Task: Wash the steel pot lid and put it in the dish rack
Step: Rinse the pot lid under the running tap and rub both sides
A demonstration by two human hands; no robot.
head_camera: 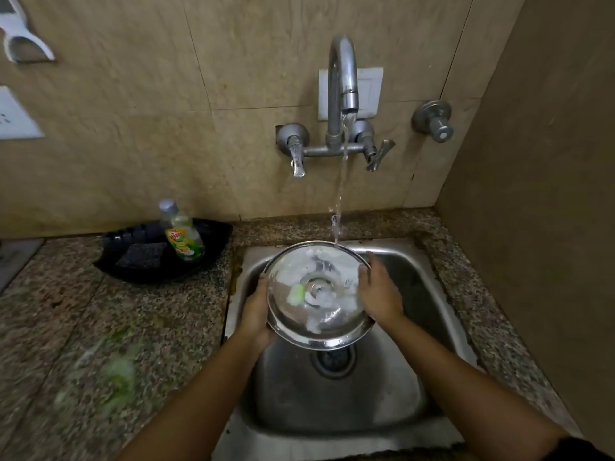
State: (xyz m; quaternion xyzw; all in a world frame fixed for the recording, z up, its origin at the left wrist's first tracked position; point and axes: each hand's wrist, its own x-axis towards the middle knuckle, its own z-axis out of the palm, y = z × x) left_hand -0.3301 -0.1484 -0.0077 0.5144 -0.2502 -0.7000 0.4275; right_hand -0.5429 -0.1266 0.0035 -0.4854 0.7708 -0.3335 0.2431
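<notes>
The round steel pot lid (332, 331) is held over the steel sink (392, 387), tilted toward me, with white foam and a green smear on its face. Its far rim sits under the stream of water running from the tap (342, 81). My left hand (256, 314) grips the lid's left edge, fingers behind it. My right hand (379, 291) clasps the right edge, thumb on the rim. No dish rack is in view.
A black tray (133, 271) on the granite counter (116, 327) left of the sink holds a dish soap bottle (183, 234) and a dark scrub pad (141, 254). A foamy green smear (116, 377) lies on the counter. A wall stands close on the right.
</notes>
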